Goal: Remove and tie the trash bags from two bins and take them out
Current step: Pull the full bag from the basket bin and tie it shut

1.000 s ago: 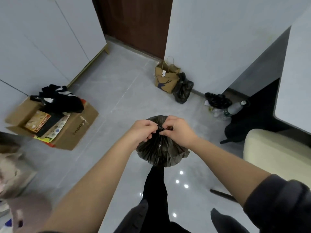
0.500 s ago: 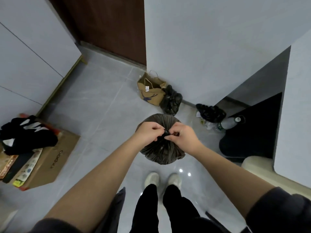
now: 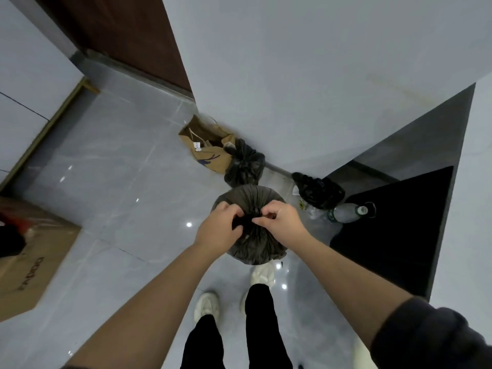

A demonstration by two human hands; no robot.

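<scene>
Both hands, left hand [image 3: 217, 230] and right hand [image 3: 279, 222], pinch the knot [image 3: 251, 214] atop my trash bag [image 3: 253, 246]; the far tied bag [image 3: 243, 163] now looms nearer; drop-off seems close.

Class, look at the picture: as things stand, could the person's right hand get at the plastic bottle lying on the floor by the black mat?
Probably not yet. The right hand is pinching the neck of the trash bag together with the left hand. The floor towards the plastic bottle looks clear, though it lies low.

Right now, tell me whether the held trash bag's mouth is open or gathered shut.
Gathered shut: trash bag pleats converge where both hands pinch its neck.
</scene>
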